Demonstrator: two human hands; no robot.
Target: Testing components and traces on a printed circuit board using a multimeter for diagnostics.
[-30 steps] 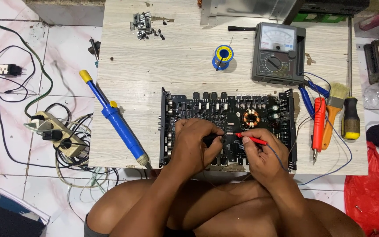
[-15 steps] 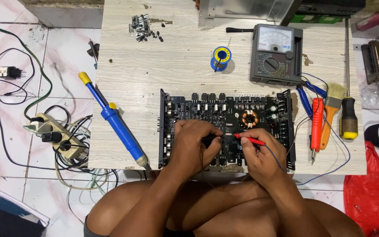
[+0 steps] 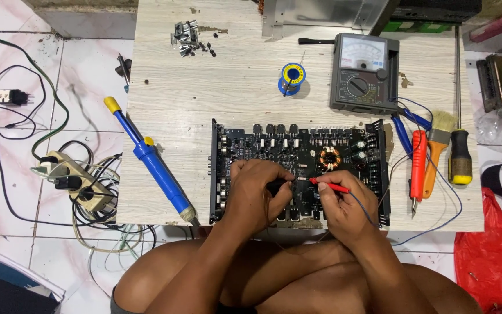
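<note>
Two hands are busy on the big black circuit board (image 3: 297, 168) that lies flat near the front edge of your pale wooden table (image 3: 233, 87). Your right hand (image 3: 347, 206) pinches a thin red test probe (image 3: 329, 185), and its tip touches the middle of the board. Your left hand (image 3: 257, 189) is curled over a black probe (image 3: 275, 187), just beside the red one, and its fingers are pressed together around it. The two hands almost touch.

The board's front edge sits right at the table's edge, above your knees. There is open table behind the board, up to the small blue and yellow spool of solder wire (image 3: 291, 78) and the grey meter with a dial (image 3: 364, 72).

On your left, the long blue solder sucker with a yellow end (image 3: 149, 160) lies slanted, near the board's left side. On your right, a red tool (image 3: 418, 164), a paintbrush with an orange handle (image 3: 435, 148) and a black and yellow screwdriver (image 3: 460, 154) lie side by side, close to the board, with thin wires crossing them. A white power strip with tangled cords (image 3: 74, 180) lies on the floor, off the table's left edge.
</note>
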